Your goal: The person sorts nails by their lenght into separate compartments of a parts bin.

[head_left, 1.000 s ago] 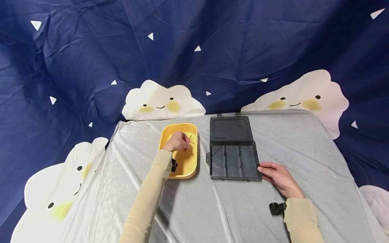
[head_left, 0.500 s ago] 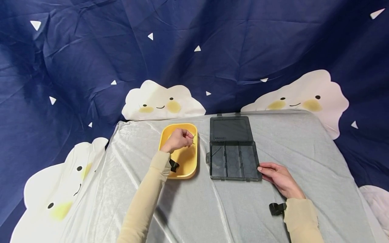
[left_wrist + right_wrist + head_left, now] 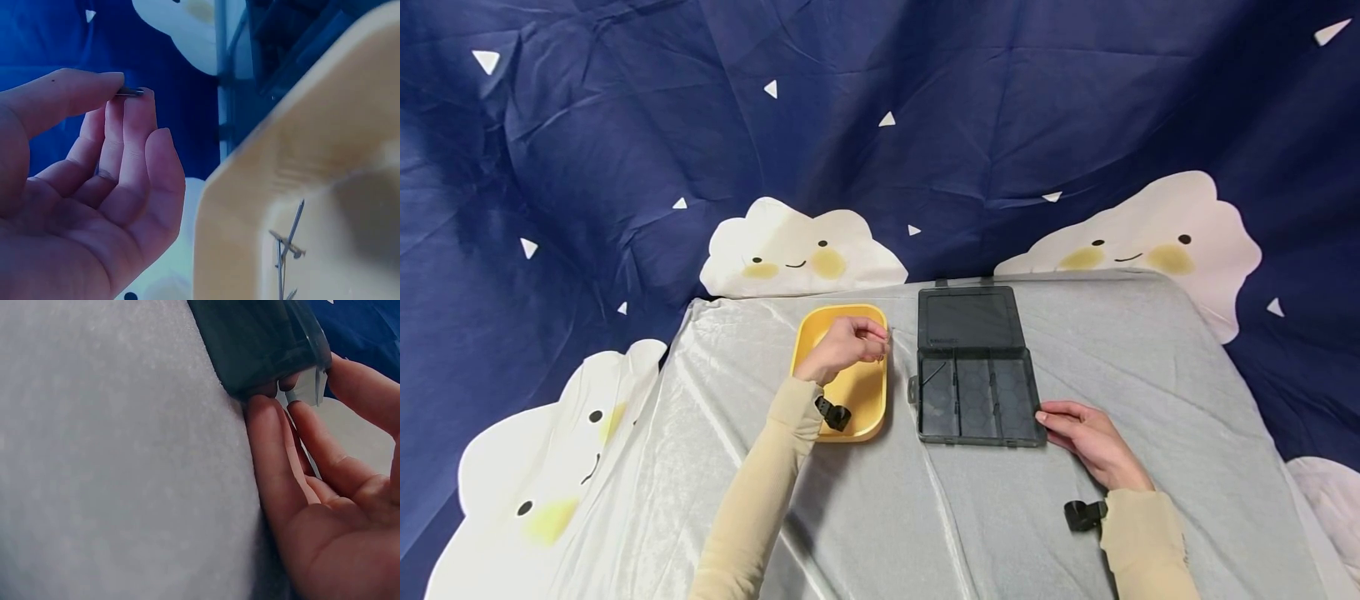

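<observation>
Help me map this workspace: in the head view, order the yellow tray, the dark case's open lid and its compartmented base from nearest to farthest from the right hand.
From the right hand:
1. Compartmented base: touching it, just left.
2. Open lid: behind the base, leftward.
3. Yellow tray: farthest left.

A small dark metal piece [image 3: 130, 92] is pinched in the left hand [image 3: 848, 344] by the rim of a yellow tray [image 3: 859, 400], where thin nails [image 3: 289, 245] are lying crossed. A dark translucent box [image 3: 976, 400], its lid [image 3: 972, 321] folded back, is touched at its side by the right hand [image 3: 1092, 442].
</observation>
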`<state>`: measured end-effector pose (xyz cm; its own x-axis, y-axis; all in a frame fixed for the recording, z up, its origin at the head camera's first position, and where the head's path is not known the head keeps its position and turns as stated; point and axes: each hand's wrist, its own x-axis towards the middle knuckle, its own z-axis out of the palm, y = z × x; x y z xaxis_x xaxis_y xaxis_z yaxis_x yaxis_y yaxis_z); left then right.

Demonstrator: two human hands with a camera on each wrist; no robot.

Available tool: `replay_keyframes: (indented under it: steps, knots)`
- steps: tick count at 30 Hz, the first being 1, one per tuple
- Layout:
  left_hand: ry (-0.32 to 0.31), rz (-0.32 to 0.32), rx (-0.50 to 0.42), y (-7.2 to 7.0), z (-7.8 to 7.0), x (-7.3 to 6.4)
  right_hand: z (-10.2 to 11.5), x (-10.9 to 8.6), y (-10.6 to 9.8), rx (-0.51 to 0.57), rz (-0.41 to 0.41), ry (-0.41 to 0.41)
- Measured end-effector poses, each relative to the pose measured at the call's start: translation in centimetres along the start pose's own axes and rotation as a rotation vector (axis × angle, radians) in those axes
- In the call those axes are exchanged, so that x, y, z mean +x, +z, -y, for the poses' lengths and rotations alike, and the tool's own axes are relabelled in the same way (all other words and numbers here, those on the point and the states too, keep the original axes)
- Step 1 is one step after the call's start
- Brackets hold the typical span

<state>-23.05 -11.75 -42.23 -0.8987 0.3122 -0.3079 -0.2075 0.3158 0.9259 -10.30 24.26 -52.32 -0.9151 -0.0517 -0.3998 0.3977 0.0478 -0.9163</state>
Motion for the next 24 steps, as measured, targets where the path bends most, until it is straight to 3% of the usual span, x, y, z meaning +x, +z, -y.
replay_keyframes:
  steps: [15,24]
  knots:
    - [0.014,0.052,-0.018,1.8,-0.4,0.1,-0.1,0.0,0.0,0.005,-0.002,-0.016]
    - [0.045,0.067,0.034,3.0,-0.6,0.5,-0.1,-0.1,0.0,0.011,0.001,-0.011]
